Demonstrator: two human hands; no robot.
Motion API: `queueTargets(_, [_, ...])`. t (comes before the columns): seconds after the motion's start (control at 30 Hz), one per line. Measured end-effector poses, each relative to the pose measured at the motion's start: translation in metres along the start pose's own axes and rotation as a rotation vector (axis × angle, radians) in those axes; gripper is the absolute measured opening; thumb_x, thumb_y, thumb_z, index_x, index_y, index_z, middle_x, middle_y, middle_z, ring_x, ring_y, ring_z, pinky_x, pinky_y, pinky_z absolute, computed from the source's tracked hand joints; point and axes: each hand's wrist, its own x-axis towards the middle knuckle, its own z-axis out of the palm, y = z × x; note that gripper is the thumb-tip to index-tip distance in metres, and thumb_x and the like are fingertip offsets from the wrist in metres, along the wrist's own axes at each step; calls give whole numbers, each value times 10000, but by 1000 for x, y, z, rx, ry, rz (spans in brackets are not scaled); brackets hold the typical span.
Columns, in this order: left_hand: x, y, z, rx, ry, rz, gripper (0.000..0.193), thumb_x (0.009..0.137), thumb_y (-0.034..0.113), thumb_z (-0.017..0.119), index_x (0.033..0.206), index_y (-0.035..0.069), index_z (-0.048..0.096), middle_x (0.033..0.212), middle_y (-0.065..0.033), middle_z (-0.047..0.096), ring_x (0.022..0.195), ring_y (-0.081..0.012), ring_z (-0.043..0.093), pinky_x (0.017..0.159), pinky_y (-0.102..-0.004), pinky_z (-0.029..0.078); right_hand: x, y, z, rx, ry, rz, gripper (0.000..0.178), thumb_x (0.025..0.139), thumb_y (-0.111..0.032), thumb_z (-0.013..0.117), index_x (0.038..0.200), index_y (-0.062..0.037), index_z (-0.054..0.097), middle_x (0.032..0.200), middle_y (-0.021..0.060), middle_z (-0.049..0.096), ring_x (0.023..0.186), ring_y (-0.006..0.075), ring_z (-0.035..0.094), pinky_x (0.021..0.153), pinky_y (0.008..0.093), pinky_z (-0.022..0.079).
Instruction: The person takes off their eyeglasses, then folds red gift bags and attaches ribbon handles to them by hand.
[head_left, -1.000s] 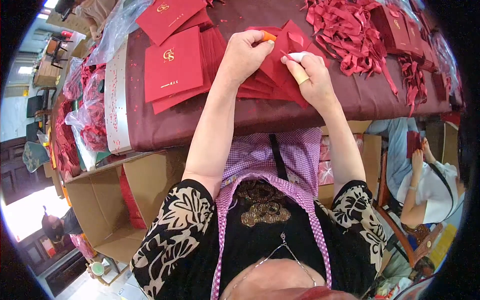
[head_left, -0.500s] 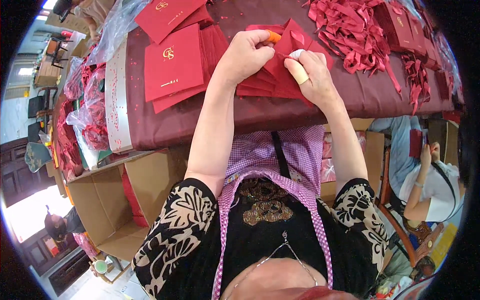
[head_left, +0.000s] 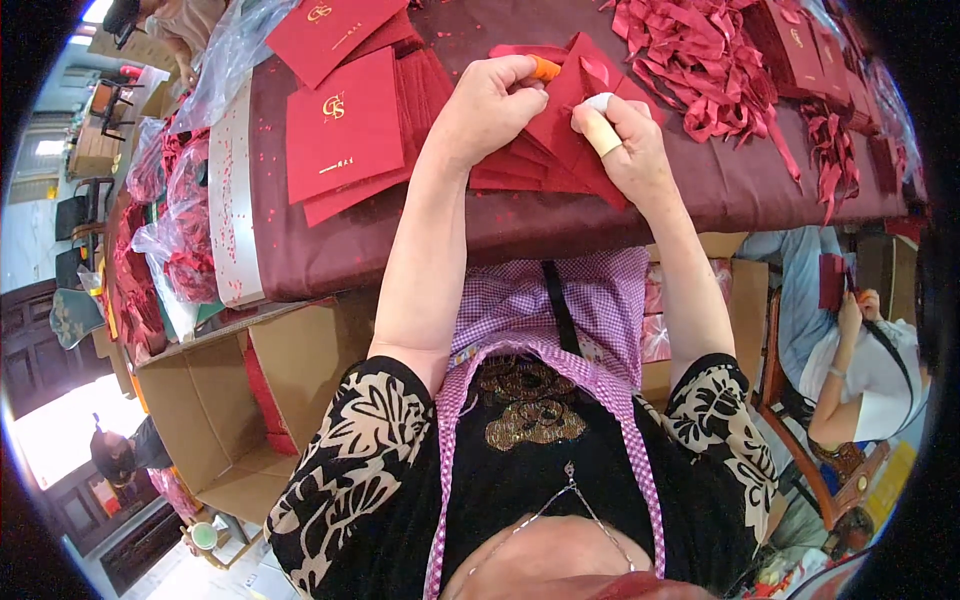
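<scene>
Both hands shifted slightly up, left hand point(head_left: 490, 110) & right hand point(head_left: 625, 150) still pinching red envelope point(head_left: 570, 120)

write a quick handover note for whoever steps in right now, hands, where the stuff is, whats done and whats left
Left hand: pinching a small orange tool against a red envelope.
Right hand: gripping the same envelope from the right; one finger is wrapped in tape.
Things: the envelope sits atop a fanned pile of red envelopes on the maroon table. Flat red cards lie to the left, loose red ribbons to the right, an open cardboard box below the table edge.
Done: cannot tell how many are finished.
Left: the held envelope is still being worked.
</scene>
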Motion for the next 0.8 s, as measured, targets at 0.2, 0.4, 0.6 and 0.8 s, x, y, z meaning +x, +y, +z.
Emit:
queueTargets(0.2, [2,-4,5,11,54,127,273,804,18,587,1060,-48,655,694,63,534,602,-4,440,522,-185,377,0,-4,3,-138,22,-3,156,879,-205,623,782,-84,637,656,41,604,628,206,564,768,338,384])
queueTargets(0.4, [2,-3,6,18,48,150,274,800,11,567,1052,-60,649,686,61,515,602,-9,435,527,-188,375,3,-9,-1,-162,-56,125,117,861,-172,645,847,-58,666,735,64,631,723,205,524,753,314,403])
queueTargets(0.6, [0,1,11,10,54,154,265,800,-1,546,1036,-67,649,708,37,553,615,-16,457,538,-198,395,10,-14,-1,-373,-18,-74,181,839,-174,629,703,-79,557,621,61,572,625,246,560,740,373,383])
queueTargets(0.8, [2,-4,14,-7,76,137,265,816,-4,554,1059,-43,653,757,29,591,655,-28,483,580,-198,407,12,-14,-1,-684,41,-385,161,823,-135,637,710,-82,536,619,71,559,615,246,563,720,378,389])
